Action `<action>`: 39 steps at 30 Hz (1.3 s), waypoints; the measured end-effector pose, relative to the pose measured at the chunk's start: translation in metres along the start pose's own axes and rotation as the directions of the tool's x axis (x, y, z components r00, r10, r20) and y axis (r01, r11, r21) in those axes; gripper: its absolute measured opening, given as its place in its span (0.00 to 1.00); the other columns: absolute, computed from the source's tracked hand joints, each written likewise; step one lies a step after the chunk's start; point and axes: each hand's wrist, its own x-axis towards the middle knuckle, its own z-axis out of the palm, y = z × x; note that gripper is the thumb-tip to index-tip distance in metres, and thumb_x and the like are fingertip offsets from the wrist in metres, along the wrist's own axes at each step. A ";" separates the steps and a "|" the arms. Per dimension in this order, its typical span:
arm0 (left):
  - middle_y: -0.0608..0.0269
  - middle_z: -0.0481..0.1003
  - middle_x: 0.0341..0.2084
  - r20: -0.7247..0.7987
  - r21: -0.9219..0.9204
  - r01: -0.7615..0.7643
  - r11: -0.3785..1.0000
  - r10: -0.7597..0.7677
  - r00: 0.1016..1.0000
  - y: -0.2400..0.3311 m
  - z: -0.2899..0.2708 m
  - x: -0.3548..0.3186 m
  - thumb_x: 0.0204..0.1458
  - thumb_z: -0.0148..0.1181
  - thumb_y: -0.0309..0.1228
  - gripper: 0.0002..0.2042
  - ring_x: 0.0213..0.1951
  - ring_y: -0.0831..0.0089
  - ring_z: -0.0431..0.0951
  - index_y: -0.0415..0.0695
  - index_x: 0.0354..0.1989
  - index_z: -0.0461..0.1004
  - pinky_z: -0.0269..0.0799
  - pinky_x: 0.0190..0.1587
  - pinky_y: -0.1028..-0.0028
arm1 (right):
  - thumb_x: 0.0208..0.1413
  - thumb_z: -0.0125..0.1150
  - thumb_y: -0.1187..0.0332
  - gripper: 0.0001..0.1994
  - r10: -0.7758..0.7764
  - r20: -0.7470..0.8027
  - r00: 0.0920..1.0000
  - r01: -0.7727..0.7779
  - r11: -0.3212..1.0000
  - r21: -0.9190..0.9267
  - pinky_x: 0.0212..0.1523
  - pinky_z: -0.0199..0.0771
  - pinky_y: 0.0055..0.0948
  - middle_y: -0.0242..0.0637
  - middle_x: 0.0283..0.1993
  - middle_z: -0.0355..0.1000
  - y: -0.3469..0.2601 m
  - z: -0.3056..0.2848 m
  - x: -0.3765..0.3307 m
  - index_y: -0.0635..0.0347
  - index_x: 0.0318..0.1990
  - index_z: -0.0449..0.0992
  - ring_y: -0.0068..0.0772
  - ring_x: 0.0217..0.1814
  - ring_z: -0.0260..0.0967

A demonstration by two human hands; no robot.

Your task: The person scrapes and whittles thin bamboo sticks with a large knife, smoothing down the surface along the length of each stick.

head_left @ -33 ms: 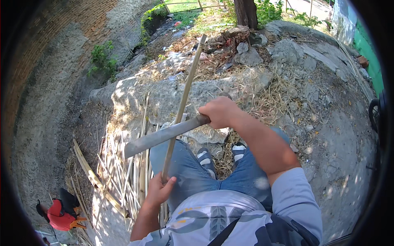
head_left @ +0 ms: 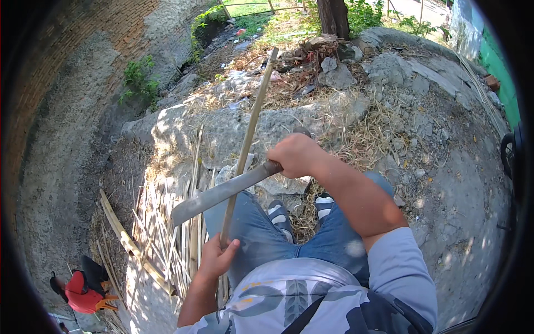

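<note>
My right hand is closed round the dark handle of a machete, whose long grey blade points left and slightly toward me. The blade crosses a long bamboo strip above my left thigh; whether its edge touches the strip I cannot tell. My left hand grips the strip's lower end, thumb along one side. From there the strip slants up and away, its far end over the stone slab. Beside my left leg lies a pile of thin pale bamboo strips.
A thicker split bamboo pole lies left of the pile. A person in a red top is at the lower left. Ahead are a concrete slab, dry shavings and a tree trunk. A brick wall rises on the left.
The machete blade has shifted slightly down toward me along the strip, and my right hand has moved a little left. My left hand and the strip look unchanged.
</note>
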 end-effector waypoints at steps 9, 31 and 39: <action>0.72 0.70 0.19 0.058 -0.011 0.074 0.997 -0.073 0.996 -0.012 -0.016 -0.024 0.56 0.70 0.41 0.17 0.24 0.83 0.66 0.38 0.33 0.74 0.65 0.27 0.77 | 0.48 0.67 0.60 0.10 0.429 -0.064 0.901 -0.407 0.887 0.218 0.40 0.76 0.48 0.44 0.32 0.78 0.081 -0.013 -0.017 0.51 0.36 0.79 0.52 0.39 0.77; 0.71 0.70 0.20 0.107 -0.062 0.097 0.993 -0.090 0.990 0.004 -0.014 -0.016 0.56 0.69 0.39 0.16 0.24 0.83 0.65 0.39 0.33 0.74 0.64 0.26 0.76 | 0.46 0.63 0.65 0.10 0.422 0.112 0.900 -0.430 0.900 0.064 0.44 0.78 0.47 0.41 0.38 0.79 0.068 -0.007 -0.015 0.50 0.38 0.79 0.46 0.45 0.78; 0.72 0.69 0.18 0.046 -0.039 0.093 0.995 -0.091 0.995 -0.011 -0.001 -0.019 0.55 0.70 0.40 0.15 0.23 0.83 0.65 0.40 0.32 0.74 0.65 0.26 0.75 | 0.42 0.66 0.65 0.09 0.146 0.060 0.987 -0.147 0.989 0.015 0.40 0.77 0.47 0.40 0.31 0.78 0.008 -0.002 -0.001 0.51 0.33 0.77 0.49 0.37 0.78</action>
